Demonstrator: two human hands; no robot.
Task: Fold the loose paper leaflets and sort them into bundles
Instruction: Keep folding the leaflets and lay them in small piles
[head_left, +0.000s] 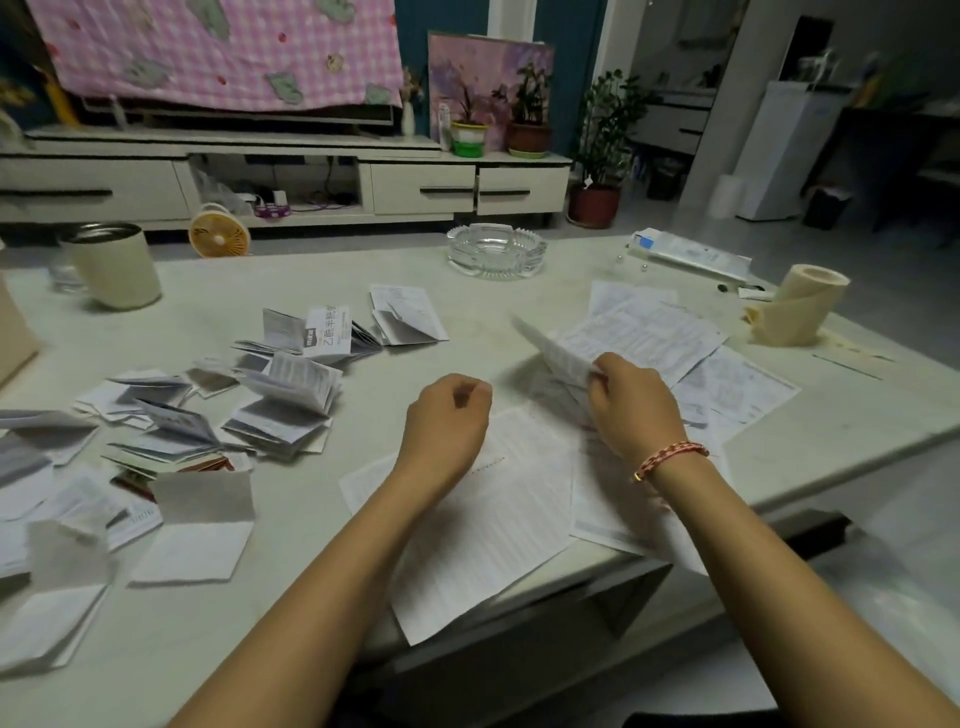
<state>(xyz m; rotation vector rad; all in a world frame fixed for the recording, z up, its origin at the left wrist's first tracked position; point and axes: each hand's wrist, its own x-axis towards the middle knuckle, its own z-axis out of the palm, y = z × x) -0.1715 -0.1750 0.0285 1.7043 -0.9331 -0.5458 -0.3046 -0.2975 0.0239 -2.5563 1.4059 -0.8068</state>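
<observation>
At the right of the worktop (363, 291), the right hand (631, 400) pinches a loose leaflet (550, 348), one edge raised. The left hand (447, 421) hovers, its grip curled on nothing, and folded leaflets (285, 400) lie heaped leftward.

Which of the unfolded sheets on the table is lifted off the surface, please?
The sheet pinched by the right hand: its far edge curls up in the air, while the other unfolded sheets lie flat.
</observation>
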